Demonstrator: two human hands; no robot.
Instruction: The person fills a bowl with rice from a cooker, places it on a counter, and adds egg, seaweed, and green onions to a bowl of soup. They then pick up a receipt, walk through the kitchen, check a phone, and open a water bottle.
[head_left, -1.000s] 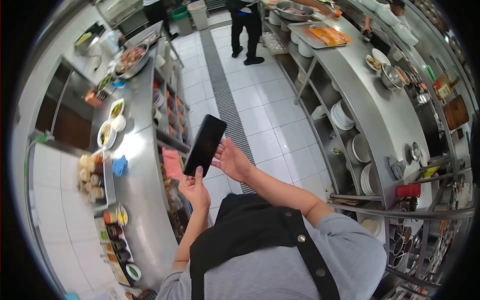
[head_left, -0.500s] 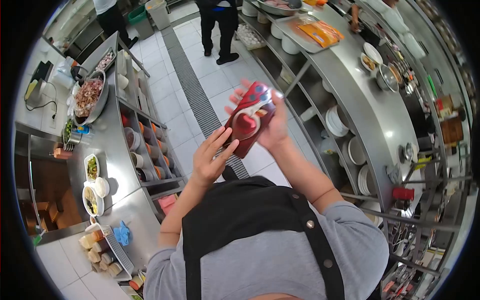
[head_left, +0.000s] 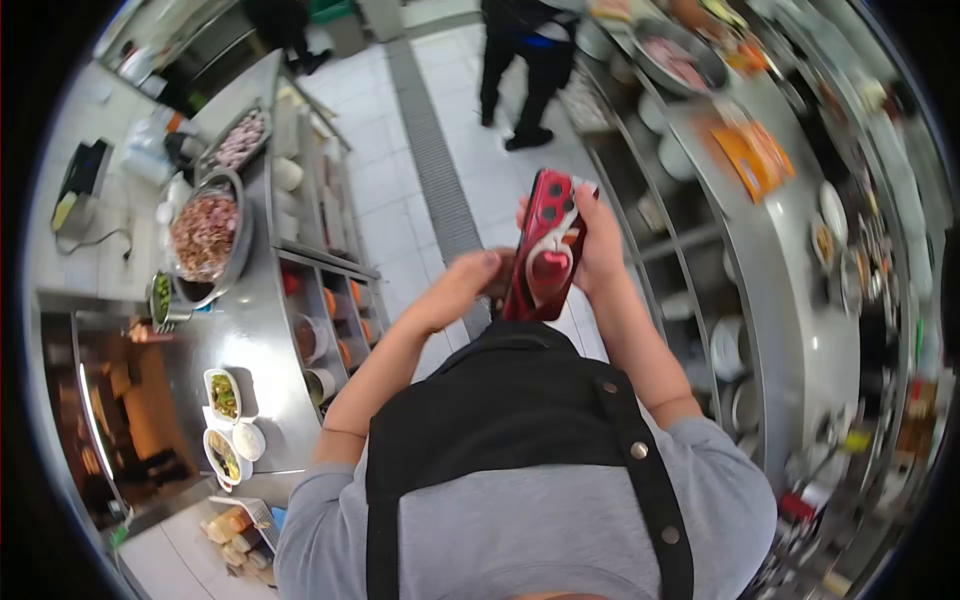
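Note:
A red phone point(head_left: 547, 252) with dark camera lenses stands tilted in front of the black apron point(head_left: 500, 400), its patterned back toward the camera. My right hand point(head_left: 600, 238) is wrapped round its right edge, fingertips showing at the left edge. At the phone's lower left side is my left hand point(head_left: 468, 285), its thumb near the edge and its other fingers hidden or blurred behind the phone.
The left steel counter point(head_left: 250, 370) bears a large bowl of chopped meat point(head_left: 205, 235) and small dishes of vegetables point(head_left: 223, 395). A person in dark trousers point(head_left: 525, 65) stands ahead by the right shelves. An orange packet point(head_left: 752, 160) lies on the right counter point(head_left: 810, 300).
The view has turned, so the surroundings sit further right. The phone is now more upright and nearer the apron. My left hand has gone from spread on the phone's back to its left side.

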